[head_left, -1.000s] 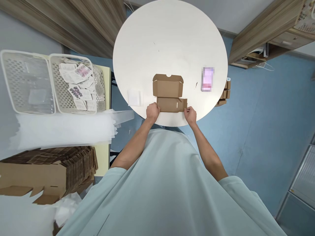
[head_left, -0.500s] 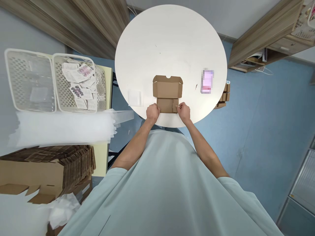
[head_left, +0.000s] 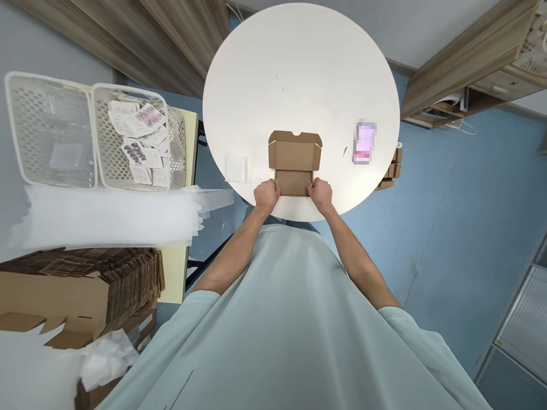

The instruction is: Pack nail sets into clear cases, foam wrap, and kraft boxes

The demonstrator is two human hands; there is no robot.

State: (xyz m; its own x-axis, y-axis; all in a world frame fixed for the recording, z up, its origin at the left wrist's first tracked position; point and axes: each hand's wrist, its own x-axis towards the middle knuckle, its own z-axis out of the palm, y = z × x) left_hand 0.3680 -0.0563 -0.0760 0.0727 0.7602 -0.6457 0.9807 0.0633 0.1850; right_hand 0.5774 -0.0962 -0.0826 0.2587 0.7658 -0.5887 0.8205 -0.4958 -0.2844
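Note:
A small brown cardboard box (head_left: 294, 156) lies with its lid raised near the front edge of the round white table (head_left: 299, 68). Its tray, facing me, shows a bare bottom. My left hand (head_left: 266, 195) is closed on the box's left side wall, fingers curled over the edge. On the opposite side, my right hand (head_left: 320, 195) grips the right wall in the same way. To the left of the box lies a small white translucent packet (head_left: 236, 168). A pixelated pink item (head_left: 364, 142) rests on the table's right part.
At left, a white basket (head_left: 168, 94) holds printed packets, beside another basket (head_left: 8, 108) of clear bags. Nearer are a stack of white sheets (head_left: 106, 216) and many flat cardboard boxes (head_left: 132, 285). Small brown boxes (head_left: 391, 171) show beyond the table's right edge.
The right side flap, which lay across the tray's right part, is now folded up into the wall. My right hand has closed around that wall. The view has shifted slightly.

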